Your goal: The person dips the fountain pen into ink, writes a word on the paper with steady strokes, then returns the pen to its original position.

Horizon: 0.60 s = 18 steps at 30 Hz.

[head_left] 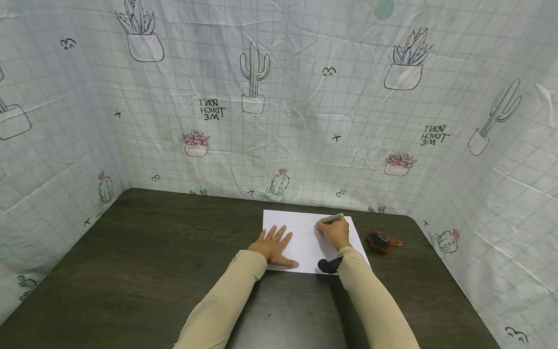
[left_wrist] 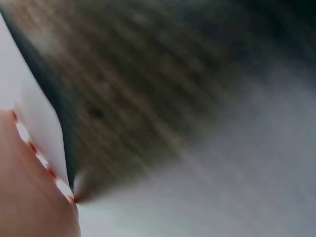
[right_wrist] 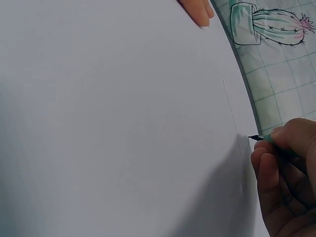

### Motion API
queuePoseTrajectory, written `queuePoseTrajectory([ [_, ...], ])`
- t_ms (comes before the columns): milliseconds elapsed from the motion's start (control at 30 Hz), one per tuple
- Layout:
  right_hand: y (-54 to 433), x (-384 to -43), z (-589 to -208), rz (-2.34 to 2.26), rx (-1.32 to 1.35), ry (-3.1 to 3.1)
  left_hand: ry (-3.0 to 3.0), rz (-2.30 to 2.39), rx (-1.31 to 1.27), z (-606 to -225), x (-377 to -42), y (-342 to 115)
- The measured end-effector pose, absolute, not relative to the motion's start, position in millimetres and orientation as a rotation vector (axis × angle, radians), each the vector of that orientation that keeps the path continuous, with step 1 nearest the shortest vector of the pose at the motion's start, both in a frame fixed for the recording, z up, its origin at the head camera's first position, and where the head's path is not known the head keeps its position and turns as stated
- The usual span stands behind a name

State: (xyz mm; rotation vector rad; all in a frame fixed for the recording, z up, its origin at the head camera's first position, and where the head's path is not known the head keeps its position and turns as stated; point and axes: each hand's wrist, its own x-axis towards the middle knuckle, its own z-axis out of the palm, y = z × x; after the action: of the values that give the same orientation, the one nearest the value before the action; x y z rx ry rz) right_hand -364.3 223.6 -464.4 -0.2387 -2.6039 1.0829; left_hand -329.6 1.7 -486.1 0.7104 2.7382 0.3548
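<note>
For steady strokes, the left hand [head_left: 272, 249], spread wide on the white rectangular paper sheet [head_left: 306, 254] atop the dark wood-grained worktop [head_left: 174, 252], should press evenly while the right hand [head_left: 337, 233], pinching the slim grey-green pen [head_left: 333, 218], moves lightly, though I can't tell whether its tip touches.

Mirror-reversed lettering [head_left: 212, 109] on the cactus-print cloth [head_left: 301, 160] read "DON'T TOUCH ME" above the far edge of the table [head_left: 152, 252], left of its middle, and again above the far right corner. Small dark x signs [head_left: 336, 137] also dotted that cloth.
</note>
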Motion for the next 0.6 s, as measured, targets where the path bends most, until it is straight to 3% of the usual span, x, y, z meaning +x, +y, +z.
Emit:
queuePoseTrajectory([
  [433,225,-359,-464,1.100,-0.233,-2.638,2.720,0.418,0.719,-442,-298,-4],
  [600,226,-357,-464,1.110,-0.178,-2.649,2.725,0.421,0.717,-451,-304,-4],
])
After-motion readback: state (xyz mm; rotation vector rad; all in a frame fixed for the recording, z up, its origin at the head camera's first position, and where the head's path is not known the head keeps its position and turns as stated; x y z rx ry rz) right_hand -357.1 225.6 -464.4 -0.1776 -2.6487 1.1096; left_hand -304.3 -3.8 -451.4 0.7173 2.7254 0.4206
